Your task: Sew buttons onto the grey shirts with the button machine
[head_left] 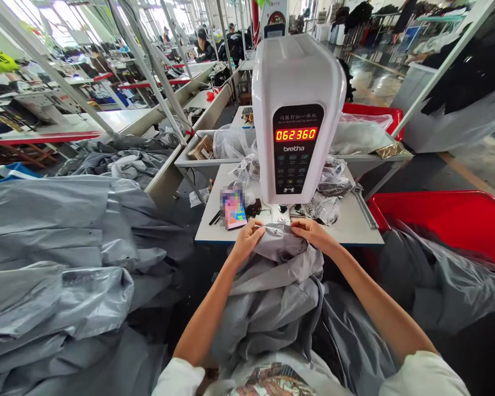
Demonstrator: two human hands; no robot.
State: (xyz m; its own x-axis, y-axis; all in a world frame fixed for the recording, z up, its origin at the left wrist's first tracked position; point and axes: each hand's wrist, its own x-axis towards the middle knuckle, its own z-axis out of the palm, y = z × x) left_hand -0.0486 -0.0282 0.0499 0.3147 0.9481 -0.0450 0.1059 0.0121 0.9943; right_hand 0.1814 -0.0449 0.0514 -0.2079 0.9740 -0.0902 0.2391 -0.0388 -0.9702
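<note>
A grey garment [268,280] lies gathered over my lap, its upper edge lifted to the front of the white button sewing machine [268,110]. My left hand [249,237] pinches that edge on the left side, thumb on top. On the right side, my right hand [313,234] grips the same edge with closed fingers. The stretch of cloth between them sits just below the machine's working point, and a small round fastener shows on it. The machine's red display is lit. A phone [234,208] with a bright screen lies left of my left hand.
Grey garments [45,220] are heaped on my left. To the right stands a red bin [445,220] with grey cloth hanging at its edge. Clear plastic bags [324,206] and a metal wrench-like tool [366,206] lie on the white machine table [214,234]. Metal posts rise ahead.
</note>
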